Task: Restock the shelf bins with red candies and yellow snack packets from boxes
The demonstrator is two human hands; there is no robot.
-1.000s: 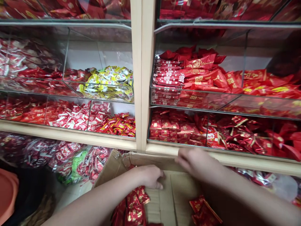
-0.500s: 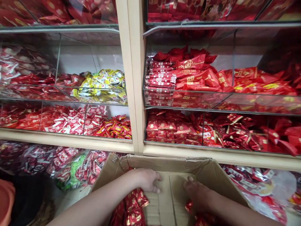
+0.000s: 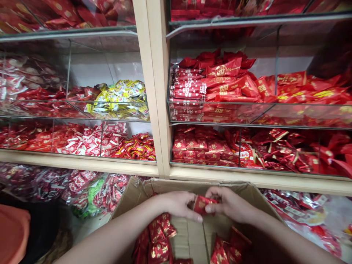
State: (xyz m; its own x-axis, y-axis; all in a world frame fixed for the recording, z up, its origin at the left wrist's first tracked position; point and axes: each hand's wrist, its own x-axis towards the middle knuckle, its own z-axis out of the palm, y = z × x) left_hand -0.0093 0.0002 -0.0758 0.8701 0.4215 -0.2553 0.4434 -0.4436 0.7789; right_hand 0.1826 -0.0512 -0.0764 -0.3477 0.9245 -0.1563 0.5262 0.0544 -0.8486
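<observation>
A small red packet with gold print point(image 3: 202, 204) is held up over the inside of the cardboard box point(image 3: 196, 184). My right hand point(image 3: 229, 205) pinches it from the right, thumb in front and fingers behind. From the left, my left hand point(image 3: 181, 206) is curled around the packet's left end, with its thumb stretched out below. Its palm side is hidden. More red-and-gold packets point(image 3: 159, 249) lie along the left side of the box, partly under my left forearm. Another small heap of packets point(image 3: 228, 249) lies at the right, below my right hand.
Beyond the box stands a wooden shelf unit point(image 3: 162, 168) with clear dividers. Matching packets point(image 3: 203, 145) fill a low right compartment; yellow packets point(image 3: 118, 97) sit on the left. Bagged sweets point(image 3: 85, 190) lie on the floor at both sides. Something orange point(image 3: 13, 231) shows at lower left.
My right hand has risen and moved left from the box's right side, bringing up a packet. My left hand has shifted slightly right to meet it. The view has moved a little.
</observation>
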